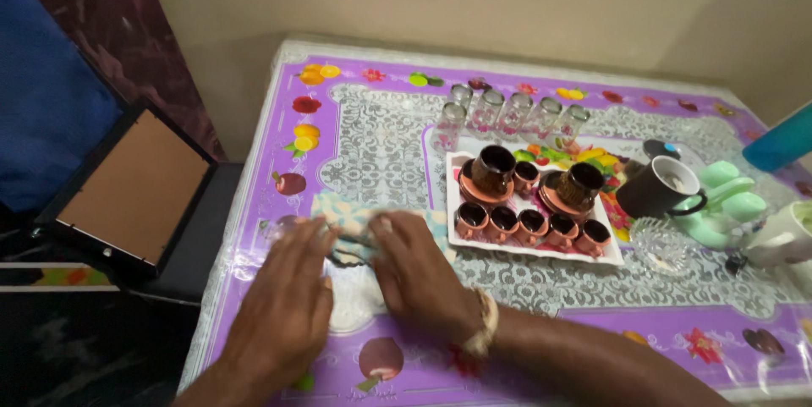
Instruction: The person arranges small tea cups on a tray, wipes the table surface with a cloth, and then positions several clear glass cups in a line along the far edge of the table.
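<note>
Both my hands lie on a patterned cloth (342, 214) spread near the left front of the table (381, 132). My left hand (288, 301) presses flat on its left part, fingers pointing away from me. My right hand (414, 272), with a band at the wrist, rests on the cloth's right part with fingers bent over it; whether it pinches the cloth is unclear. Most of the cloth is hidden under my hands.
A white tray (541, 248) holds several small brown cups and two larger ones on saucers. Several glasses (507, 115) stand behind it. To the right are a dark mug (660, 187), a green item (727, 200), a glass bowl (664, 246) and a white mug (782, 233). A framed board (131, 187) leans at the left.
</note>
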